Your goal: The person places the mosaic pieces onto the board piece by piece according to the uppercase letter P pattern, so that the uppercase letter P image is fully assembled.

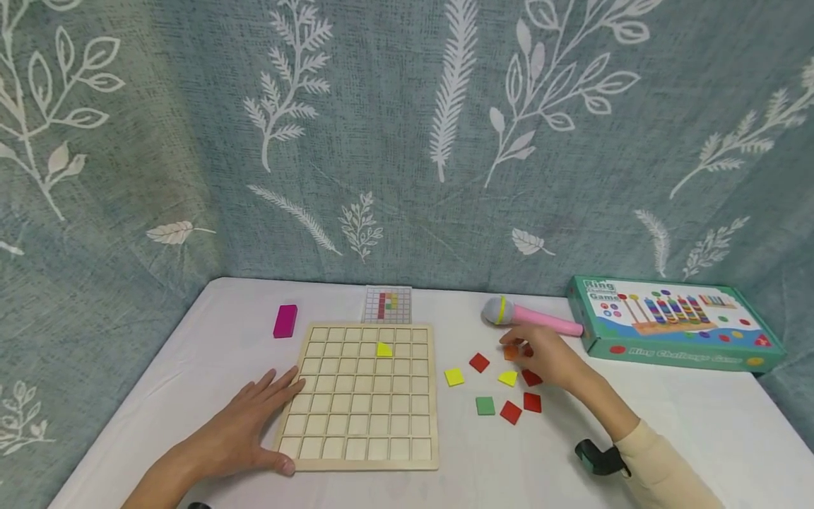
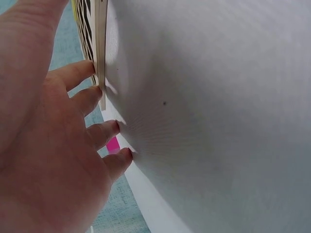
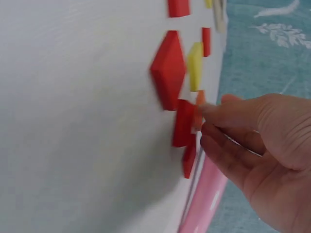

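Observation:
A wooden grid board [image 1: 436, 424] lies on the white table with one yellow tile [image 1: 384, 350], rounded at a corner, in an upper cell. My left hand [image 1: 244, 428] rests at the board's left edge, fingers spread; in the left wrist view its fingertips touch the rim and the tabletop. To the right, my right hand [image 1: 540, 353] pinches an orange tile [image 1: 511, 352] low over the table. Around it lie several red tiles [image 1: 511, 412], a yellow square tile [image 1: 454, 377], a second rounded yellow tile [image 1: 507, 378] and a green tile [image 1: 485, 406].
A printed pattern card [image 1: 388, 305] lies behind the board, and a magenta block [image 1: 285, 322] sits at the back left. Behind my right hand are a pink toy microphone [image 1: 540, 318] and a green game box [image 1: 677, 325]. A leaf-patterned curtain [image 1: 394, 141] hangs beyond the table.

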The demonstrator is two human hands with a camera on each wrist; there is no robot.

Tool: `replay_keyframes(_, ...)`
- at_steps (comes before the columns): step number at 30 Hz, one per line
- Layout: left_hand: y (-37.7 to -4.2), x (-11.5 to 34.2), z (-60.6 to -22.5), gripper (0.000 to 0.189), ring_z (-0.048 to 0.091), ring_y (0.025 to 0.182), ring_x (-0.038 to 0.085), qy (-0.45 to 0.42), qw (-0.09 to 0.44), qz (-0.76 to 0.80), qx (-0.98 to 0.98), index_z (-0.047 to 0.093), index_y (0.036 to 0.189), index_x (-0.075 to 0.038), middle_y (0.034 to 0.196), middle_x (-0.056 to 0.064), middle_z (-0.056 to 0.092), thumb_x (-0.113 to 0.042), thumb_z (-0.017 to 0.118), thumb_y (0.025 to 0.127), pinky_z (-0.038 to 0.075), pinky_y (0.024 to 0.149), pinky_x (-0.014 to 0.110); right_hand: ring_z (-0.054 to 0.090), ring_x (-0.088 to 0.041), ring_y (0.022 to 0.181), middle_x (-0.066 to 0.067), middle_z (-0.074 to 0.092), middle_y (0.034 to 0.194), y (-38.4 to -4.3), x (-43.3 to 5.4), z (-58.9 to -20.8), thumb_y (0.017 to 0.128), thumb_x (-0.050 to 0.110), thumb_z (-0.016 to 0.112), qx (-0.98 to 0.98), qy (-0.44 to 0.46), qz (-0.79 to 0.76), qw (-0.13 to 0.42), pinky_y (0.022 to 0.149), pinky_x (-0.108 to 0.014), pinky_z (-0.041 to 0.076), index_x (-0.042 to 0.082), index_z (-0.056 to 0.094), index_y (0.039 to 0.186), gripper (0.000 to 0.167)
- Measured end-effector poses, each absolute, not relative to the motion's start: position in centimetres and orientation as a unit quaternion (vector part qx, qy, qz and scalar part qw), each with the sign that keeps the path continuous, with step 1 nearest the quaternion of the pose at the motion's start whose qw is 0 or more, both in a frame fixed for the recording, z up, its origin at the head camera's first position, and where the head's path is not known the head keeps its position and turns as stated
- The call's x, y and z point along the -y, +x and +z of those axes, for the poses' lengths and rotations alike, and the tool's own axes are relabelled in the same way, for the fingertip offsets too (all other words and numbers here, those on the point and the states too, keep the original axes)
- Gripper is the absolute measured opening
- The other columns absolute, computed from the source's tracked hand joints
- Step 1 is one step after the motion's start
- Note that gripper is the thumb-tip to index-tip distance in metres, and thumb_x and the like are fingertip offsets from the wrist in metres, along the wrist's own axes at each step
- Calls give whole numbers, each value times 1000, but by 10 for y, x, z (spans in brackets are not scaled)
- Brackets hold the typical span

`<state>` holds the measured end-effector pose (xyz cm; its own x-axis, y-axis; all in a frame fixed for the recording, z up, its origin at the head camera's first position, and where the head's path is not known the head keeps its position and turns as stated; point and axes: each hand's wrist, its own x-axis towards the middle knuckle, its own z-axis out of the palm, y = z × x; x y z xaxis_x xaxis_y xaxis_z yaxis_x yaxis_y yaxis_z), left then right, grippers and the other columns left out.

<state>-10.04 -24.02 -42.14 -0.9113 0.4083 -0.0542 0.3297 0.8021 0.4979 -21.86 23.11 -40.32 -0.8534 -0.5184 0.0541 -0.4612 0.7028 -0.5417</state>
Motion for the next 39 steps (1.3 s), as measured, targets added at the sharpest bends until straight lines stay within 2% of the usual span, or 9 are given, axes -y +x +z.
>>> replay_keyframes(5,-101,238,-419,117,19,143,49,192,86,253,-944,42,147,-5,158,16,30,-69,78,56,17,111,66,62,-20,86,-5,68,94,-223,-231,-403,84,-8,70,-921,-276,-271,48,78,-37,59,0,71,102,20)
replay_keyframes(12,-99,242,-418,117,18,143,50,192,96,251,-944,42,147,-4,158,17,29,-68,78,56,17,111,67,59,-21,86,-4,66,93,-225,-222,-402,77,-15,68,-930,-270,-243,65,76,-36,58,1,71,101,28)
replay_keyframes(17,-98,241,-418,116,18,143,49,192,100,257,-942,41,147,-4,158,17,29,-68,78,57,17,111,66,58,-20,85,-5,66,93,-227,-222,-398,77,-11,72,-932,-255,-246,81,74,-33,57,-1,69,105,30)
replay_keyframes(24,-99,240,-416,116,18,143,49,192,97,255,-943,42,147,-5,158,16,29,-69,78,57,16,112,66,58,-17,80,-1,63,85,-230,-222,-388,81,-2,75,-926,-246,-268,99,71,-29,55,-2,68,107,27)
replay_keyframes(39,-100,241,-417,118,18,142,50,195,93,254,-943,42,146,-2,157,18,29,-69,78,56,16,112,67,60,-13,76,0,64,80,-233,-189,-377,79,-4,77,-902,-316,-287,63,69,-27,55,-5,69,105,28)
